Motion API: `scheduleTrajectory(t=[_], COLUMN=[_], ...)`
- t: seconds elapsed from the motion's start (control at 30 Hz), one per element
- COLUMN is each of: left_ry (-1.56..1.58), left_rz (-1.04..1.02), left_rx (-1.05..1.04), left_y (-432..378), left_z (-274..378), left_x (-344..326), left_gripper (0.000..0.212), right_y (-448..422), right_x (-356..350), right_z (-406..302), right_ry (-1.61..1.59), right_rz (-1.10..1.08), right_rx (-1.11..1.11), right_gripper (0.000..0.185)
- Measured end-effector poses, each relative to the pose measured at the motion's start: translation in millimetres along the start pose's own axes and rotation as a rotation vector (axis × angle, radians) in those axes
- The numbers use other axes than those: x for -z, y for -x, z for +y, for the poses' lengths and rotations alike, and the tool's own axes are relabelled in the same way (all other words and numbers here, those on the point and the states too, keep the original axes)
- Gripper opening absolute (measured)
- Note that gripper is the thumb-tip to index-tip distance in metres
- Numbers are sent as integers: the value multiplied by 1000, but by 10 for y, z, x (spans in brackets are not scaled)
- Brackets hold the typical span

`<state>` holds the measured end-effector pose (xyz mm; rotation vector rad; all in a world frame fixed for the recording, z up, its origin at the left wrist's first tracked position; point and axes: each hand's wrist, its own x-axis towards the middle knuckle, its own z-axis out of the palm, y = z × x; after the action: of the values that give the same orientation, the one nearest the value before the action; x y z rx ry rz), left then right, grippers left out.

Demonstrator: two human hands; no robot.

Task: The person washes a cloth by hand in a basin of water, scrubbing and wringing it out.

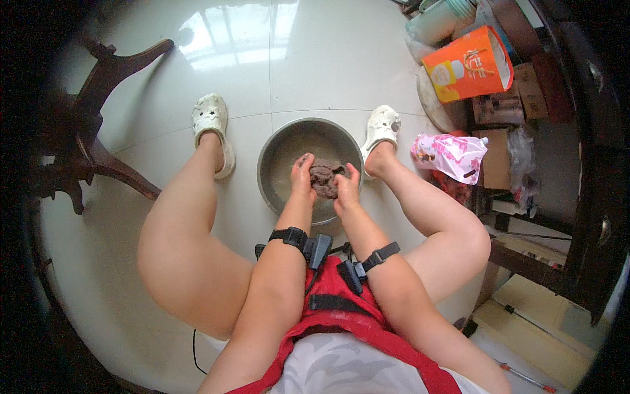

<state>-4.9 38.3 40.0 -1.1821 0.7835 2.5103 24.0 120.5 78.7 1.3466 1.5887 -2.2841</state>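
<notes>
A round metal basin (262, 170) stands on the floor between my feet, with what looks like water in its bottom. Over it, a bunched brown cloth (324, 180) is held between both hands. My left hand (302, 178) grips its left side, thumb and fingers curled round the edge. On the other side, my right hand (347, 186) grips the cloth with bent fingers. Part of the cloth is hidden by the fingers. Each forearm wears a black strap with a small device.
White clogs (210, 115) flank the basin. At the left stands a dark wooden furniture leg (123, 172). To the right lie a pink-and-white spouted pouch (450, 155), an orange paper bag (467, 66), and cardboard boxes (494, 157) beside dark wooden furniture.
</notes>
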Motion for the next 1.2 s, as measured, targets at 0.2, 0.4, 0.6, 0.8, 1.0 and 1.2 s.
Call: scheduleTrajectory(t=[0.2, 0.4, 0.6, 0.8, 1.0, 1.2], left_ry=[-289, -780, -868, -908, -1075, -1091], left_rz=[19, -7, 159, 92, 148, 170], left_rx=[-258, -289, -336, -272, -278, -261], left_y=[-148, -141, -318, -252, -273, -182], left_z=[36, -27, -223, -157, -169, -88], left_x=[55, 113, 253, 217, 279, 79], left_gripper=[26, 39, 37, 34, 34, 43], right_y=[70, 159, -90, -165, -168, -459], right_x=[-141, -312, -219, -194, -175, -1], right_z=[271, 73, 265, 271, 299, 175], right_ry=[647, 696, 761, 742, 736, 663], right_rz=[-322, -142, -83, -99, -98, -237], right_rx=[622, 471, 452, 420, 450, 315], right_gripper=[50, 36, 29, 28, 31, 36])
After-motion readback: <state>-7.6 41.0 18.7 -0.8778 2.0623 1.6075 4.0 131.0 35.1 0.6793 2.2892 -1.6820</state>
